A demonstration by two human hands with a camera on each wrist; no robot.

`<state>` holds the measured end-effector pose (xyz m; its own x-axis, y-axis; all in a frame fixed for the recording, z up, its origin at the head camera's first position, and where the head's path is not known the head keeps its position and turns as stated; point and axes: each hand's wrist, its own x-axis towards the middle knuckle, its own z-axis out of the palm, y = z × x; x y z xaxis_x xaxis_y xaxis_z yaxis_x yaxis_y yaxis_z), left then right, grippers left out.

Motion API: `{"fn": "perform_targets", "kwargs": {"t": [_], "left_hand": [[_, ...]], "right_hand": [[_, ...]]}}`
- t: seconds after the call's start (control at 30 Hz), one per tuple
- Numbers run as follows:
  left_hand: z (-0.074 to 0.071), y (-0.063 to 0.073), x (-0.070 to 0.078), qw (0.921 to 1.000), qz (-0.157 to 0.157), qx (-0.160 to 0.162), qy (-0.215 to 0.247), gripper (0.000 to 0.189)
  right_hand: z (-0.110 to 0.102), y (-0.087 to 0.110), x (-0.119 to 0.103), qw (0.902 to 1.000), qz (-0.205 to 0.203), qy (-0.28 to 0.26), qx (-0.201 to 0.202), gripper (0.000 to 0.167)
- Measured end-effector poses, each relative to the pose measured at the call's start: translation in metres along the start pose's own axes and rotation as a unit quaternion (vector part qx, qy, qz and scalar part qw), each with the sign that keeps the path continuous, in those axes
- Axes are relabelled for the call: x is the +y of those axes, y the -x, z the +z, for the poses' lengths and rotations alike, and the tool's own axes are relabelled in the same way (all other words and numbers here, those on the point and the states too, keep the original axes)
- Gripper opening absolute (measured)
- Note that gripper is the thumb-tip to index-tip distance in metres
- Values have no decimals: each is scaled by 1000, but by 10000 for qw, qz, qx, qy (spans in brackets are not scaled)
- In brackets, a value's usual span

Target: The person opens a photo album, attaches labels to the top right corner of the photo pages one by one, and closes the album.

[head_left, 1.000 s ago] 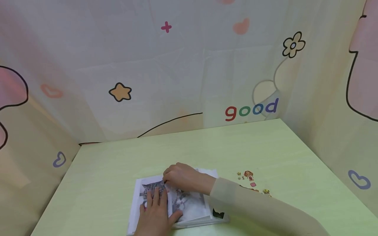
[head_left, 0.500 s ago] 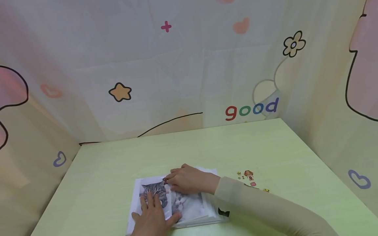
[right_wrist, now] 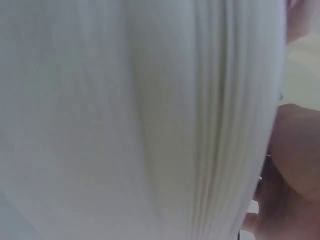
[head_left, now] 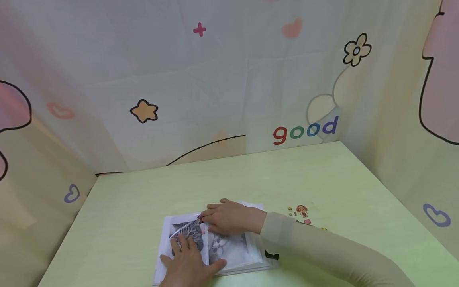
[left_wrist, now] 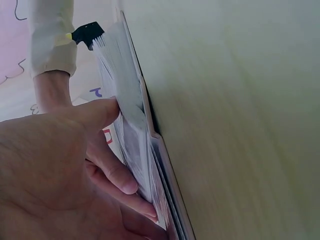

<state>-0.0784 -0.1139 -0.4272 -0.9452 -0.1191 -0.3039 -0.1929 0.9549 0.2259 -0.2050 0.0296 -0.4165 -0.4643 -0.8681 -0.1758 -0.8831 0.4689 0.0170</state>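
A photo album (head_left: pixel 164 239) lies open on the table, with clear sleeves over its pages. Its left page shows a grey tabby cat photo (head_left: pixel 187 229), its right page a pale kitten photo (head_left: pixel 229 249). My left hand (head_left: pixel 188 261) rests on the lower part of the album, fingers spread, thumb toward the right page. Near the top of the fold my right hand (head_left: pixel 231 217) lies over the pages, fingertips pressing at a small brown sticker (head_left: pixel 200 219). In the left wrist view, the stacked page edges (left_wrist: pixel 132 95) run beside my left thumb.
A sheet of small cartoon stickers (head_left: pixel 302 211) lies right of the album, partly hidden by the right sleeve (head_left: pixel 315 247). A black piece (head_left: pixel 271 255) juts out at the album's right edge. A printed curtain (head_left: pixel 201 87) stands behind the pale green table (head_left: pixel 125 207).
My right hand has gone from pinching at the fold to lying flatter, slightly to the right, and the brown sticker now shows at its fingertips. My left hand has slid slightly toward me, fingers spreading.
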Motion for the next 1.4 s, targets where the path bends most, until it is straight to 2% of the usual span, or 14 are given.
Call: {"fn": "perform_targets", "kwargs": {"t": [0.23,0.47,0.53,0.7,0.9,1.2,1.4], "left_hand": [[-1,-2,0,9999,-1,-114,66,136],[2,-2,0,9999,36,-45,151,136],[3,-2,1,9999,40,-30,137,135],[5,-2,3,9999,24,-91,54,136],[5,-1,2,9999,108,-10,-128,134],[2,-1,0,9996,153,-97,-210,136],[3,-1,-1,9997,122,-58,-201,135]], "right_hand": [[-4,-3,4,9994,275,65,-210,54],[-3,3,-5,9983,-481,320,4,50],[-4,5,-8,9987,-408,292,-88,53],[-4,6,-8,9991,170,242,-300,62],[0,2,-5,9979,486,311,-297,72],[-4,9,-19,9994,111,254,-203,63],[0,7,-21,9979,357,462,-282,72]]}}
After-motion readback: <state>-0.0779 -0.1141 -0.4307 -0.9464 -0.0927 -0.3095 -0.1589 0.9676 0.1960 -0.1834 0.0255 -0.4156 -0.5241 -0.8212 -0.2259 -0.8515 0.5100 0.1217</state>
